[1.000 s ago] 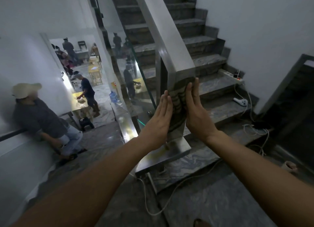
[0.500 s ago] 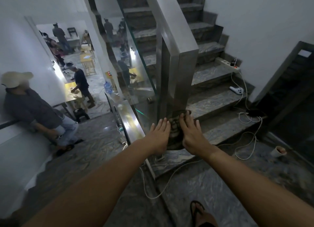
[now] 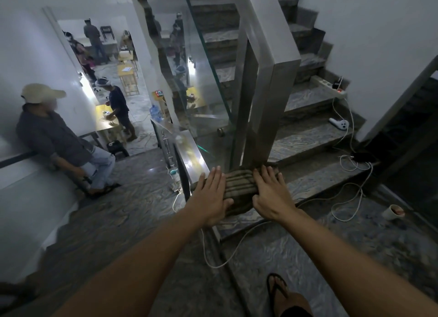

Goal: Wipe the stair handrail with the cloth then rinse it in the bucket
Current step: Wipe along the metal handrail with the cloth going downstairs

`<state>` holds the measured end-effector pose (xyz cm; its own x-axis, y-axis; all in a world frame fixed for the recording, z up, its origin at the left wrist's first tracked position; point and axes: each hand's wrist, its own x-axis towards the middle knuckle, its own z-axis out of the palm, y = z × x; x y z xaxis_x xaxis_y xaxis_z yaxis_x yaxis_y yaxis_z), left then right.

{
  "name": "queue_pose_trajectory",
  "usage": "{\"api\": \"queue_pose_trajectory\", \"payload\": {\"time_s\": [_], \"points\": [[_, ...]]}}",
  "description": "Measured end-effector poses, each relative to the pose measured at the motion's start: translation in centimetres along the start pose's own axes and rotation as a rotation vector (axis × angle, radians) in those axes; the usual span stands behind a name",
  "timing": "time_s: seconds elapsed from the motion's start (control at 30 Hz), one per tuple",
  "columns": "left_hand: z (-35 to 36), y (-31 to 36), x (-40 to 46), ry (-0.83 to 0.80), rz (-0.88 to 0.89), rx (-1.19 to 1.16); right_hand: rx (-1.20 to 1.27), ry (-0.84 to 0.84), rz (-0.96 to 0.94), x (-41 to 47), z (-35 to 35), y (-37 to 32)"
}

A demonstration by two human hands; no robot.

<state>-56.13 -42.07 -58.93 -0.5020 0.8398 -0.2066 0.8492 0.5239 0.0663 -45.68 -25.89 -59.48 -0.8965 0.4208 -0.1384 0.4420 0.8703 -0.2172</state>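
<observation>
A dark striped cloth (image 3: 239,188) lies bunched at the foot of the steel newel post (image 3: 265,117), on the flat metal rail end. My left hand (image 3: 211,196) presses its left side with flat fingers. My right hand (image 3: 270,193) presses its right side, fingers spread. The steel handrail (image 3: 263,25) rises from the post up the stairs, with a glass panel (image 3: 201,84) beside it. No bucket is in view.
Marble steps (image 3: 308,136) climb to the right, carrying a power strip (image 3: 328,85), a white device (image 3: 339,123) and trailing white cables (image 3: 346,193). A cup (image 3: 393,212) stands on the landing. A person in a cap (image 3: 54,136) leans on the left wall. My sandalled foot (image 3: 284,295) is below.
Both hands slid the cloth down the vertical post from near its top to its base, and the view tilted downward.
</observation>
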Motion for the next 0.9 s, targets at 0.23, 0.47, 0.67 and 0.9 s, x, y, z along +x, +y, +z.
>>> {"api": "queue_pose_trajectory", "payload": {"time_s": [0.23,0.47,0.67,0.9], "points": [[-0.4,-1.7,-1.1,0.006,-0.030,0.029,-0.048,-0.041,-0.162,-1.1,0.2,-2.4],[0.5,4.1,-3.7,0.173,-0.299,-0.204,-0.033,0.084,-0.209,-0.9,-0.4,0.6],[1.3,2.0,-2.5,0.115,-0.277,-0.158,-0.233,0.091,-0.257,-1.0,0.2,-0.9],[0.7,-2.6,-0.6,0.099,-0.212,-0.142,-0.094,0.050,-0.320,-1.2,-0.3,-3.6]]}}
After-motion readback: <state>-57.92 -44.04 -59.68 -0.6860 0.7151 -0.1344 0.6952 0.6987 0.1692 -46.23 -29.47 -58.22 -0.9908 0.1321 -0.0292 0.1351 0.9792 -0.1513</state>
